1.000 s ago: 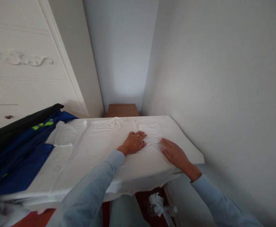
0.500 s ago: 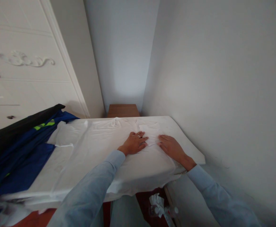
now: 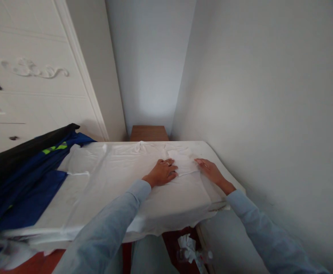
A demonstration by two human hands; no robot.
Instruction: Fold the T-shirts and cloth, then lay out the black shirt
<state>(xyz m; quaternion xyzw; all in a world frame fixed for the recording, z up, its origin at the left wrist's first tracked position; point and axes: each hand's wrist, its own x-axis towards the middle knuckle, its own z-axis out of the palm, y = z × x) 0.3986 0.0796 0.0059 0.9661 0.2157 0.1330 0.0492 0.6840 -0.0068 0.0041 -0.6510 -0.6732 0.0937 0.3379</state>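
A thin white garment (image 3: 132, 179), apparently a T-shirt, lies spread over a white tabletop (image 3: 216, 161), its near part draping over the front edge. On the cloth rests my left hand (image 3: 162, 172), palm down, fingers spread and rings showing; it holds nothing. My right hand (image 3: 210, 171) is at the right end of the garment, beside its sleeve (image 3: 187, 166). Its fingers are extended to the left and slightly bent, with no cloth visibly gripped. The underside of that hand is hidden.
Dark blue and black clothing (image 3: 37, 182) with bright yellow-green strips lies on the left. A white cabinet (image 3: 40, 49) stands behind it, and a brown wooden piece (image 3: 149, 133) beyond the table. A wall (image 3: 254, 95) borders the right. Crumpled white material (image 3: 187, 245) lies below.
My right hand has shifted slightly right and away from me, its fingers now less flat on the cloth. My left hand stays in place. The view has moved slightly.
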